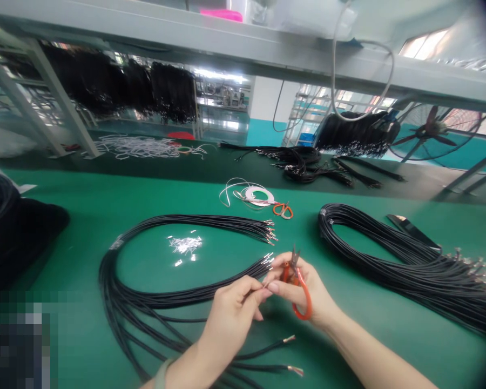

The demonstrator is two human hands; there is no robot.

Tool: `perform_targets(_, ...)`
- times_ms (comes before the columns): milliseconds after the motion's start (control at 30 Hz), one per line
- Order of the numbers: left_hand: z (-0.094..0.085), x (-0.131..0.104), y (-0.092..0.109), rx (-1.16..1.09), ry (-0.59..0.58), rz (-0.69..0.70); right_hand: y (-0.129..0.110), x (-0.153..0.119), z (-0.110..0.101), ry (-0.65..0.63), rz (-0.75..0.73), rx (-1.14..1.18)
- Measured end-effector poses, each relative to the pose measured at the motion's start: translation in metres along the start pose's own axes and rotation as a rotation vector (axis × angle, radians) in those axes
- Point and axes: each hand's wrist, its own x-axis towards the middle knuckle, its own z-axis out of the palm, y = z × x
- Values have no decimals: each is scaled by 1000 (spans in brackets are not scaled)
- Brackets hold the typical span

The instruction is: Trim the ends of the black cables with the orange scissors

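Above green bench (178,189): left hand (231,305), fingers pinching an apparent wire end (264,285), mostly hidden; right hand (318,298), fingers pinching alongside, scissors (302,282) hooked within; bared blades (295,257) could nick nearby black cables (178,299) if grip slips

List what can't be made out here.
Head view: what, if anything, the fingers pinch; they cover it.
Head view: black coil, cut off by left edge.
Head view: right cable bundle, some ends cut off by right edge.
Head view: white scraps, too small to count.
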Motion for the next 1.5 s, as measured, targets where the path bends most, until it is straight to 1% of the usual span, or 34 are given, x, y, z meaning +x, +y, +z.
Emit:
perform_targets(133,0,0,-1,28,-11,51,2,-1,1,16,-32,-22)
perform_targets(367,1,1,-9,-10,16,42,6,-2,4,78,-22,-37)
perform_targets(500,0,2,-11,76,31,130,6,-2,5,89,6,-19)
perform_targets(567,0,3,-13,161,55,193,6,-2,4,96,43,4)
perform_targets(633,1,3,-15,208,83,229,7,-2,3,95,115,52)
perform_targets(700,1,3,-17,196,96,249,7,-1,3,86,183,121)
perform_targets(800,3,2,-17,136,103,289,8,0,3,71,216,211)
perform_targets(867,3,2,-16,101,100,294,8,0,3,65,217,211)
perform_targets(967,2,2,-16,74,79,288,6,0,2,69,197,148)
perform_targets(1033,1,3,-17,58,71,308,6,0,2,73,176,118)
perform_targets(1133,1,5,-18,32,79,340,7,0,2,90,140,90)
perform_targets(1267,2,7,-20,47,101,344,10,-1,4,135,108,98)
perform_targets(1300,2,7,-21,58,111,357,11,-2,5,146,106,101)
perform_targets(1367,1,6,-22,81,121,427,11,-3,7,161,103,104)
perform_targets(1433,0,6,-22,96,110,520,10,-4,8,166,104,107)
perform_targets(1500,-2,7,-22,101,88,559,9,-4,8,167,99,102)
